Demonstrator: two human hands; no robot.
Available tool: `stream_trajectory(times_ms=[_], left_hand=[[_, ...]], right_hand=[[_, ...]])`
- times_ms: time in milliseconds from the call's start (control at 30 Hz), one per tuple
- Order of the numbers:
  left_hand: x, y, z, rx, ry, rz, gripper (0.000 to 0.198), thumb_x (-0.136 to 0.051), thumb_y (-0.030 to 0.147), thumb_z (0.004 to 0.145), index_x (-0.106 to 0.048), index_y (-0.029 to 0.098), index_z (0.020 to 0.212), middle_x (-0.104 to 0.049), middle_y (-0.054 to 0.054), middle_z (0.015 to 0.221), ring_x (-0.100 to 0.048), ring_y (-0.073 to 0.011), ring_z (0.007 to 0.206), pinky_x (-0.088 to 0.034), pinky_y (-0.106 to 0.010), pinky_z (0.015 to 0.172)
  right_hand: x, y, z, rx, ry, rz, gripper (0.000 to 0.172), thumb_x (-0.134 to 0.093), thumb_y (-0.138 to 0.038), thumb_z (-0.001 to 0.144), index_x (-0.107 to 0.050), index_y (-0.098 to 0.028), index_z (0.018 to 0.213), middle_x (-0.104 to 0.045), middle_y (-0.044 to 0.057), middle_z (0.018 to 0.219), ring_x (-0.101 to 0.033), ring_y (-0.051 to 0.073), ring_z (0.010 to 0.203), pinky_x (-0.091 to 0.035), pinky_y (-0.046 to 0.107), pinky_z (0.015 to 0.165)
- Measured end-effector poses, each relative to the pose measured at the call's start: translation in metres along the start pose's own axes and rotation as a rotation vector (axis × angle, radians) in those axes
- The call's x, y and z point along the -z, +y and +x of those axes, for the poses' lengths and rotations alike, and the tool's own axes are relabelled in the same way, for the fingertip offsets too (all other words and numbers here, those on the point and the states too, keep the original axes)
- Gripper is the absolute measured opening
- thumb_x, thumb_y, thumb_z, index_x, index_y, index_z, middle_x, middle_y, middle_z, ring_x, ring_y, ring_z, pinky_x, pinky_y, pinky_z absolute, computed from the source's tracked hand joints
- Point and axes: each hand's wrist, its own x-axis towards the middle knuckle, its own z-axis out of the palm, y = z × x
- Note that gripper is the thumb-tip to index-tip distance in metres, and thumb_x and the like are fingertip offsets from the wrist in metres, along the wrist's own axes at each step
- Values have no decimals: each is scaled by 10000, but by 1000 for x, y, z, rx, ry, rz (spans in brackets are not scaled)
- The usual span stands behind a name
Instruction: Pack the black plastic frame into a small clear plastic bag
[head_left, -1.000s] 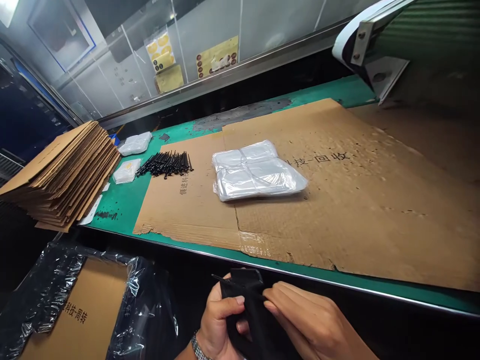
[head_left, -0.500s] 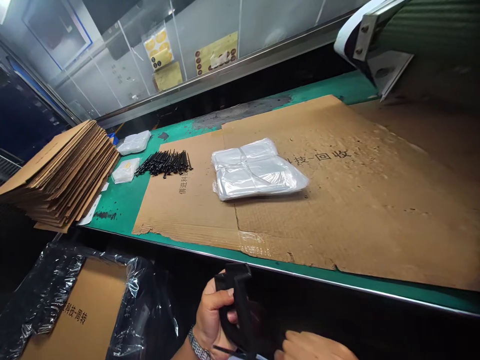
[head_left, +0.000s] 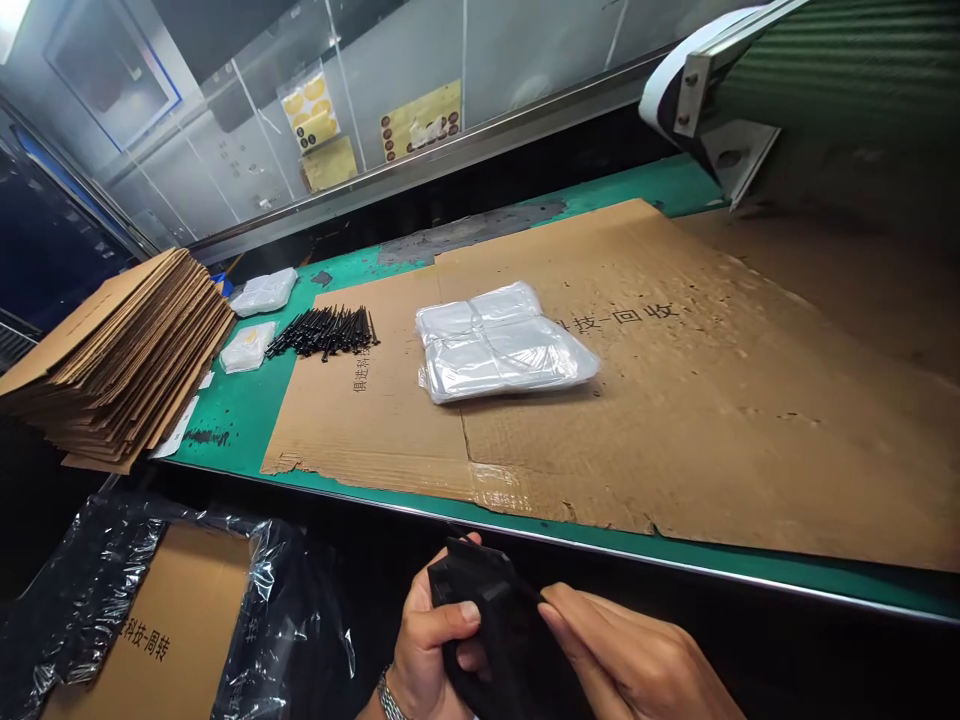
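At the bottom centre, my left hand [head_left: 435, 640] is closed around a black angular part [head_left: 491, 610], thumb lying across its near face. A metal-band watch is on that wrist. My right hand [head_left: 630, 650] is at the part's right side, thumb and forefinger pinched together. Something dark and thin is at those fingertips; against the black part I cannot make out what it is. The lower end of the part runs into dark shadow. Beyond the hands, a tied bundle of clear plastic bags [head_left: 502, 345] lies on flat cardboard [head_left: 615, 430].
A pile of thin black pins with heads [head_left: 326, 332] lies left on the green bench [head_left: 244, 400]. Near it are two small plastic packs [head_left: 247, 347] and a tall cardboard stack [head_left: 127, 370]. A carton lined with black plastic [head_left: 262, 600] stands lower left; a conveyor end [head_left: 690, 95] juts in upper right.
My right hand has come up from the bottom edge to the black part and now pinches at its side. The part has tilted in my left hand. The view has shifted slightly.
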Motion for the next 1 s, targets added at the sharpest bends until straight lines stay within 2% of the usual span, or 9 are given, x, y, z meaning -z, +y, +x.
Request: stream_trajectory(times_ms=[67, 167, 267, 433, 633, 700, 767, 900, 1000], left_hand=[[4, 1, 1, 58, -97, -26, 514, -736, 206, 590, -590, 175, 1082, -398, 81, 516, -211, 0, 351, -168, -157, 365], [7, 3, 2, 131, -254, -99, 546, -710, 233, 622, -570, 222, 1149, -364, 80, 536, -207, -15, 354, -172, -156, 340], [4, 8, 2, 199, -253, -194, 512, -736, 293, 611, -611, 223, 1102, -399, 41, 652, -255, -10, 425, -148, -124, 351], [-12, 18, -3, 353, -146, -226, 415, -739, 306, 625, -663, 162, 1007, -387, -16, 742, -258, -38, 525, -67, -82, 352], [-19, 20, -6, 437, -90, -230, 232, -694, 263, 697, -679, 146, 897, -389, -34, 767, -212, -36, 527, -48, -44, 338], [-17, 17, -5, 442, -63, -209, 157, -688, 261, 720, -679, 136, 815, -407, -42, 782, -204, -18, 516, -15, -23, 331], [-14, 15, -6, 433, -32, -209, 112, -689, 232, 728, -673, 128, 766, -429, -54, 809, -218, -4, 517, -1, -2, 327], [-18, 16, -10, 410, 34, -254, 105, -700, 194, 723, -655, 99, 729, -424, -51, 786, -237, 11, 526, -72, 39, 335], [-24, 20, -13, 444, 47, -307, 127, -699, 180, 725, -633, 72, 722, -410, -36, 751, -263, 20, 522, -125, 52, 338]], right_hand=[[-1, 6, -1, -193, -10, 139, 359, -377, -364, 946, -434, -204, 630, -430, -21, 522, -385, 110, 424, -299, 233, 418], [-1, 10, 0, -580, -34, 499, 485, -381, -602, 880, -425, -199, 615, -375, -20, 557, -352, 120, 486, -313, 225, 438], [3, 6, 2, -822, -9, 794, 525, -464, -695, 791, -469, -186, 663, -310, -34, 590, -279, 112, 525, -286, 212, 463], [13, -2, 5, -941, -64, 1025, 526, -541, -681, 754, -442, -177, 642, -214, -69, 551, -105, 94, 509, -143, 210, 435], [14, -3, 6, -976, -33, 1060, 519, -594, -678, 712, -468, -177, 659, -225, -76, 526, -111, 83, 491, -153, 205, 438], [15, 0, 7, -942, -31, 957, 547, -547, -719, 711, -489, -178, 659, -244, -71, 515, -146, 82, 470, -192, 207, 430], [17, 6, 9, -833, -28, 726, 581, -445, -755, 743, -508, -186, 645, -301, -52, 491, -241, 90, 432, -264, 227, 422], [32, 29, 19, -373, 147, -100, 528, -294, -644, 888, -529, -211, 699, -523, 21, 578, -503, 151, 494, -368, 272, 466], [49, 54, 29, -79, 254, -722, 467, -199, -484, 971, -501, -211, 743, -539, 49, 656, -532, 184, 583, -375, 290, 494]])
